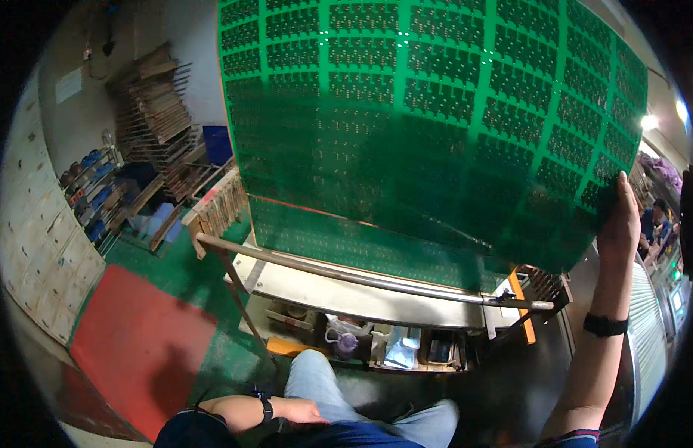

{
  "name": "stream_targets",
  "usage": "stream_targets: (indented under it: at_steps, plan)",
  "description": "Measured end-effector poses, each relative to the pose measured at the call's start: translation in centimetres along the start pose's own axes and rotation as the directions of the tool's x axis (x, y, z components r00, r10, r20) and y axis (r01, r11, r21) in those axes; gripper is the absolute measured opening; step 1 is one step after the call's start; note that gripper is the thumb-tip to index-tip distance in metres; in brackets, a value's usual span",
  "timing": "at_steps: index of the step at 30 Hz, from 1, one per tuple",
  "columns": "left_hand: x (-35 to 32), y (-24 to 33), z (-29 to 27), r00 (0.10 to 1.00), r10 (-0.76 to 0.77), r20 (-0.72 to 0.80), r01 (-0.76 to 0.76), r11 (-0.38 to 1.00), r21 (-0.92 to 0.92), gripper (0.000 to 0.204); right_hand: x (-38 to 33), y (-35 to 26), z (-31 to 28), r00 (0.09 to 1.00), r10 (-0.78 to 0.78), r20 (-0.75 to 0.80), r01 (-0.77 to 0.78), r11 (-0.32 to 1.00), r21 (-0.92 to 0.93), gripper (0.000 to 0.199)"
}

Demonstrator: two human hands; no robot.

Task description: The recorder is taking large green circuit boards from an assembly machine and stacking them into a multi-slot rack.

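Note:
A large green printed circuit board panel (443,112), covered in a grid of repeated dark patterns, stands tilted up in front of me. My right hand (621,220) holds its right edge, the fingers partly hidden behind it. Below its lower edge shows a strip of a second green panel (346,246), resting above the white-topped bench (309,285). My left hand (300,411) is down at my lap, away from the panels. Its fingers are curled in, and I see nothing in them.
A metal rail (361,276) runs across the bench front, joined to a slotted wooden rack (219,205) at left. The shelf below holds a purple-lidded bottle (345,341) and trays. Stacked racks (159,112) and white lockers (36,231) stand left. Another person (656,224) is far right.

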State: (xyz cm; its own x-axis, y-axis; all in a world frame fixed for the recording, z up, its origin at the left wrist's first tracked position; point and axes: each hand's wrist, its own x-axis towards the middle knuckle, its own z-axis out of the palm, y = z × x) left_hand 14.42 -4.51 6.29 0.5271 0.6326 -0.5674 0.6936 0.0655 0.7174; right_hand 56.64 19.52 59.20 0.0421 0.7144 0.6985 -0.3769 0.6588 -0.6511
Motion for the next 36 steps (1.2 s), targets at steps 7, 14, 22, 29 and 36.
stream_targets:
  at_steps: [7, 14, 22, 29, 36]
  plan:
    - [1.7, -4.0, 0.2, 0.995, 0.085, -0.043, -0.077, 0.983, 0.165, 0.066, 2.8, 2.7, 3.0, 0.989, -0.129, 0.070, 0.132, 0.990, -0.053, 0.032]
    - [1.0, -4.3, 0.8, 0.985, 0.048, -0.164, -0.034, 0.996, 0.085, 0.040, 3.6, 5.3, 2.8, 0.997, -0.070, 0.020, 0.069, 0.996, 0.061, 0.028]
    - [0.3, -2.4, 0.0, 0.985, 0.070, -0.157, -0.051, 0.991, 0.121, 0.036, 4.3, 7.8, 3.1, 0.997, -0.053, 0.050, 0.045, 0.988, 0.147, 0.026]
    - [0.5, -1.9, -0.5, 0.994, 0.018, -0.104, -0.013, 0.999, 0.049, 0.035, 3.8, 8.1, 3.4, 0.998, -0.008, 0.054, -0.003, 0.980, 0.201, 0.023]
    - [0.9, -0.9, -1.1, 0.999, -0.034, -0.035, 0.035, 0.999, 0.031, 0.033, 3.3, 10.7, 3.6, 0.988, -0.136, -0.076, 0.138, 0.990, 0.022, 0.022]
